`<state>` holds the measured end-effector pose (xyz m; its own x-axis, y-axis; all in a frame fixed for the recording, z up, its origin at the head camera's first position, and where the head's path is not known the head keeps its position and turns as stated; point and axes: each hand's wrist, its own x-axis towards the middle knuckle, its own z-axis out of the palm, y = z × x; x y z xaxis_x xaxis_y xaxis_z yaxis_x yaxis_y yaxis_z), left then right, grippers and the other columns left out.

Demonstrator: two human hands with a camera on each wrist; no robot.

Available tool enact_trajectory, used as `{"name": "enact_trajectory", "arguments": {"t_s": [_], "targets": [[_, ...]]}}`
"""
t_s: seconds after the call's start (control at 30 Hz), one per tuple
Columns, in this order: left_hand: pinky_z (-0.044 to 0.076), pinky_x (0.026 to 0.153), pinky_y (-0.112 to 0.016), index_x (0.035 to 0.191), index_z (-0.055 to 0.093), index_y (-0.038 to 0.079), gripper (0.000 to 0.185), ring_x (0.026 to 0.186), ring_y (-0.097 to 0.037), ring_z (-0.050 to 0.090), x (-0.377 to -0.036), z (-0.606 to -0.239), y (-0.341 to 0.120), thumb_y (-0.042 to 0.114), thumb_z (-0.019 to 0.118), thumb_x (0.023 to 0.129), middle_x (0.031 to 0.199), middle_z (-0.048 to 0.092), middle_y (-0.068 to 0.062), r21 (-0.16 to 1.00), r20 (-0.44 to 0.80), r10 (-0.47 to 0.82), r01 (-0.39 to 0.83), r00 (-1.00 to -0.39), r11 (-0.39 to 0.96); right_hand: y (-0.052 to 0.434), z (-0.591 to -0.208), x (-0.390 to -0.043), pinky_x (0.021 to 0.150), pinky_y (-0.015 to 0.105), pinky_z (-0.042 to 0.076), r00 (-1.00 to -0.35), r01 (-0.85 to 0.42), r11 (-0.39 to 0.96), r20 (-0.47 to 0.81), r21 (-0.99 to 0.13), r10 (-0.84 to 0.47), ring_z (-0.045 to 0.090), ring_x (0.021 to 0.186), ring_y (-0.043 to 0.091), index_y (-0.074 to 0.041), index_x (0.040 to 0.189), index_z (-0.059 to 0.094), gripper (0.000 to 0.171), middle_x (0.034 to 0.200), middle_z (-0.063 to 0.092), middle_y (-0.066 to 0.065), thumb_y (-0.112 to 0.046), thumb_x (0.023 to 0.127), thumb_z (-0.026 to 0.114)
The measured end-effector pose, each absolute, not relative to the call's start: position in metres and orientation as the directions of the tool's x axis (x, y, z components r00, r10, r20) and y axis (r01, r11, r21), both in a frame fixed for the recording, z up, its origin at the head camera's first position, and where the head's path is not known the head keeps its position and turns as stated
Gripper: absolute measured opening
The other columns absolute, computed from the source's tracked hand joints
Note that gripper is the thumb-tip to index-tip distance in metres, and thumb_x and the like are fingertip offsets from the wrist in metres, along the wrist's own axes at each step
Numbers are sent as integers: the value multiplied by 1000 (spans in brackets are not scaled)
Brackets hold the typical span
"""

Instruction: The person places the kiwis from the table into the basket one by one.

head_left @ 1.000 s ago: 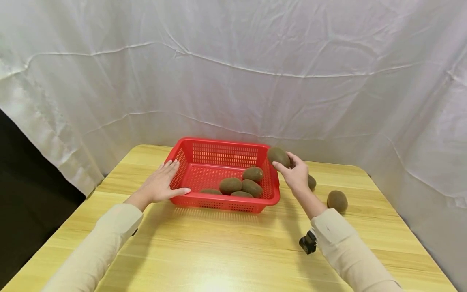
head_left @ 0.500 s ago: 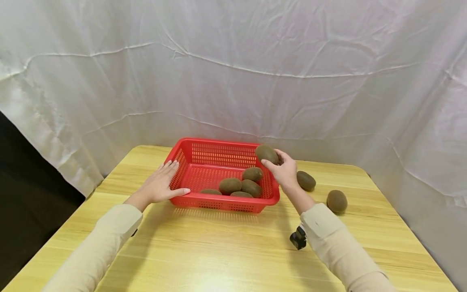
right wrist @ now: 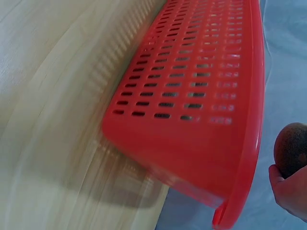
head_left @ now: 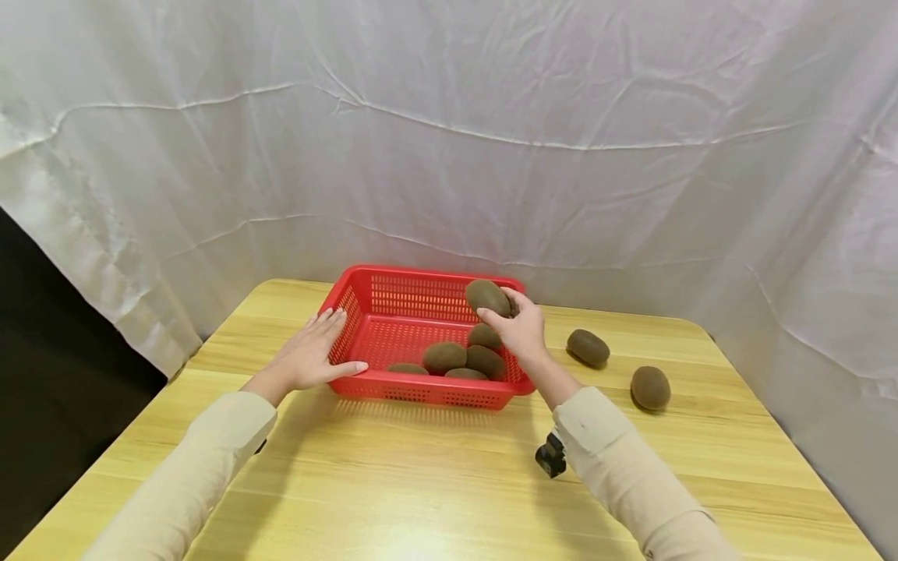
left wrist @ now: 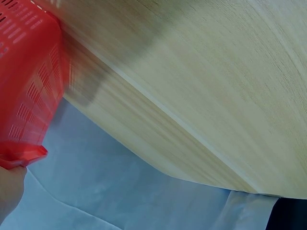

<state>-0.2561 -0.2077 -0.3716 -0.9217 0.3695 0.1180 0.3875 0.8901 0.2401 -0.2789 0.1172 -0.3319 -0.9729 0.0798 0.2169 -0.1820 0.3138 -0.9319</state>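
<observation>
right hand: fingers curled round a kiwi, held over the red basket's right end
left hand: flat, fingers straight against the basket's left wall
step: looks like mid-drop
next: probably lower it beside the kiwis inside, then let go

Red slotted basket, brown kiwis, seemingly pale-grained table.

From the right wrist view the kiwi is cut by the picture's edge with only fingertips showing, the left wrist view catches a blurred basket corner, and the right hand hides part of one basket kiwi.
</observation>
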Motion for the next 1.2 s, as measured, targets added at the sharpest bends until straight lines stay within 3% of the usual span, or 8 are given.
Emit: {"name": "enact_trajectory", "arguments": {"t_s": [0.4, 1.2], "targets": [[10, 117, -50, 144, 18, -7, 99, 142, -39, 13, -258, -373, -205, 62, 51, 82, 152, 19, -24, 245, 123, 373, 392, -920, 887, 103, -339, -282, 93, 42, 49, -977, -169, 344, 204, -924, 67, 59, 109, 29, -2, 132, 50, 58, 123, 59, 19, -17, 79, 71], [10, 117, -51, 144, 18, -8, 98, 142, -40, 13, -258, -373, -206, 61, 51, 83, 152, 20, -24, 246, 129, 372, 393, -919, 886, 58, -358, -285, 85, 41, 52, -979, -185, 305, 202, -934, 25, 61, 102, 30, -3, 124, 57, 50, 119, 62, 16, -10, 76, 72]]}}
